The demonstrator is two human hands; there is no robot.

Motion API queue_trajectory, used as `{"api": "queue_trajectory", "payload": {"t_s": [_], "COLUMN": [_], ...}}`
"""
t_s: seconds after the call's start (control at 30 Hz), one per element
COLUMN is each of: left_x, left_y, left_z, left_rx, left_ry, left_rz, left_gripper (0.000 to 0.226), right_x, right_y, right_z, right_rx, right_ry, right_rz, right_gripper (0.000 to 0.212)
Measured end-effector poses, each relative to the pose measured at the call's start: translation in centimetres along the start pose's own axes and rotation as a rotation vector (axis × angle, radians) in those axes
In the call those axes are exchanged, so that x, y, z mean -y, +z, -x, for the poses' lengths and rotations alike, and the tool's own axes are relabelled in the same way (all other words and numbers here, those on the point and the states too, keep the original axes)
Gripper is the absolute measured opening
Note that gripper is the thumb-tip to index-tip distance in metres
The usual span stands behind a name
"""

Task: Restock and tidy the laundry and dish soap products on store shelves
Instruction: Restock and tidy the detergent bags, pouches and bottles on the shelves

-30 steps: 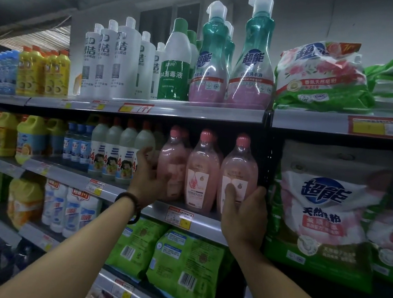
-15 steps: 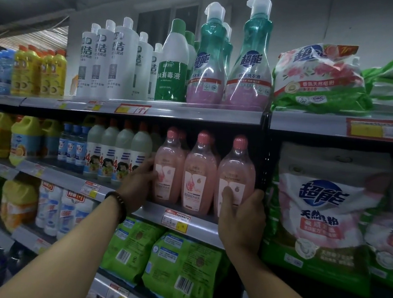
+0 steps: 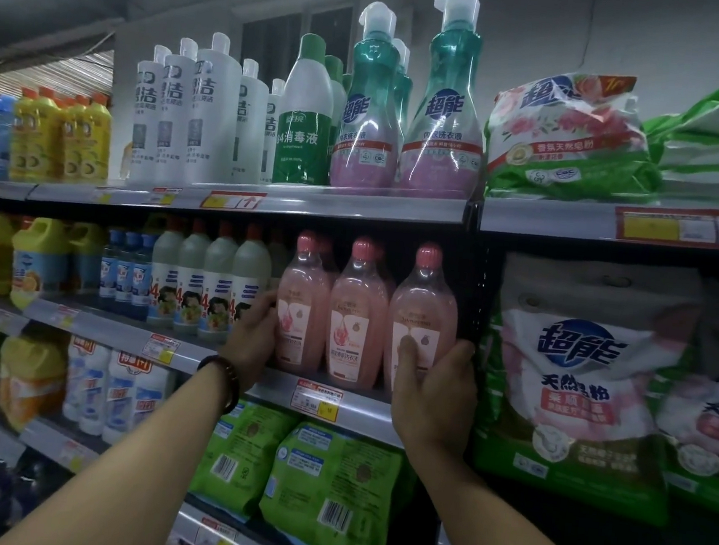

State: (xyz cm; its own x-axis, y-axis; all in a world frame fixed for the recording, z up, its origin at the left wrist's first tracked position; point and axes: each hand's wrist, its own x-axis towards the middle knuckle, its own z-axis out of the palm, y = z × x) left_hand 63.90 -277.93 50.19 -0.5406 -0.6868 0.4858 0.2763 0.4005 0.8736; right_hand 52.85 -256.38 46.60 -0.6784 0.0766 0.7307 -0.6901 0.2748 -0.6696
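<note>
Three pink detergent bottles with pink caps stand in a row at the front of the middle shelf (image 3: pixel 362 408), with more behind them. My left hand (image 3: pixel 252 336) grips the left side of the left pink bottle (image 3: pixel 301 306). The middle pink bottle (image 3: pixel 355 316) stands untouched between the two. My right hand (image 3: pixel 431 393) holds the right pink bottle (image 3: pixel 425 305) low down, thumb on its label and fingers round its right side.
White bottles with red caps (image 3: pixel 212 280) stand just left of my left hand. Teal pump bottles (image 3: pixel 445 118) stand on the shelf above. Large powder bags (image 3: pixel 581 372) fill the bay to the right, past a black upright. Green refill bags (image 3: pixel 328 489) lie on the shelf below.
Both hands have stayed on the outer pink bottles. The left pink bottle has come upright and closer to the middle one.
</note>
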Motion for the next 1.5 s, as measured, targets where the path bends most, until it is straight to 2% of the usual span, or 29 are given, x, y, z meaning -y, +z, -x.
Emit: {"api": "queue_trajectory", "payload": {"t_s": [0.17, 0.23, 0.3, 0.4, 0.5, 0.6, 0.7, 0.8, 0.87, 1.1, 1.33, 1.5], "left_x": [0.6, 0.5, 0.5, 1.0, 1.6, 3.4, 5.8, 8.3, 9.7, 12.9, 14.6, 15.3], "left_y": [0.5, 1.0, 1.3, 1.3, 1.5, 2.1, 2.9, 3.4, 3.5, 3.2, 4.4, 4.4], "left_z": [1.4, 3.0, 5.1, 9.2, 13.7, 17.9, 22.6, 25.9, 27.1, 27.3, 27.4, 27.9], "left_rx": [-0.15, -0.155, -0.136, -0.218, -0.124, -0.028, 0.071, 0.117, 0.134, 0.173, 0.16, 0.161], "left_ry": [0.165, 0.235, 0.265, 0.276, 0.22, 0.164, 0.11, 0.115, 0.071, -0.062, -0.026, -0.009], "left_rz": [-0.228, -0.285, -0.431, -0.591, -0.524, -0.525, -0.508, -0.518, -0.521, -0.533, -0.502, -0.508], "left_gripper": [0.026, 0.028, 0.037, 0.053, 0.047, 0.044, 0.044, 0.041, 0.041, 0.043, 0.044, 0.053], "right_x": [0.4, 0.5, 0.5, 0.7, 1.2, 0.5, -1.6, -4.4, -6.1, -8.3, -9.8, -10.0], "right_y": [-0.3, -0.6, -0.9, -1.9, -3.7, -6.1, -7.3, -6.9, -6.4, -1.9, 3.2, 3.9], "right_z": [-0.2, -0.2, -0.3, -0.3, 1.3, 6.4, 13.4, 18.7, 20.3, 17.7, 14.9, 14.7], "right_rx": [0.02, 0.045, 0.098, 0.188, 0.094, 0.041, 0.261, 0.56, 0.646, 0.576, 0.66, 0.622], "right_ry": [0.013, 0.033, 0.05, 0.112, 0.163, 0.087, 0.07, 0.276, 0.391, 0.436, 0.684, 0.682], "right_rz": [-0.045, -0.066, -0.107, -0.243, -0.254, -0.243, -0.234, -0.136, -0.1, 0.044, -0.033, 0.003], "right_gripper": [0.057, 0.059, 0.056, 0.053, 0.058, 0.044, 0.029, 0.016, 0.015, 0.039, 0.048, 0.038]}}
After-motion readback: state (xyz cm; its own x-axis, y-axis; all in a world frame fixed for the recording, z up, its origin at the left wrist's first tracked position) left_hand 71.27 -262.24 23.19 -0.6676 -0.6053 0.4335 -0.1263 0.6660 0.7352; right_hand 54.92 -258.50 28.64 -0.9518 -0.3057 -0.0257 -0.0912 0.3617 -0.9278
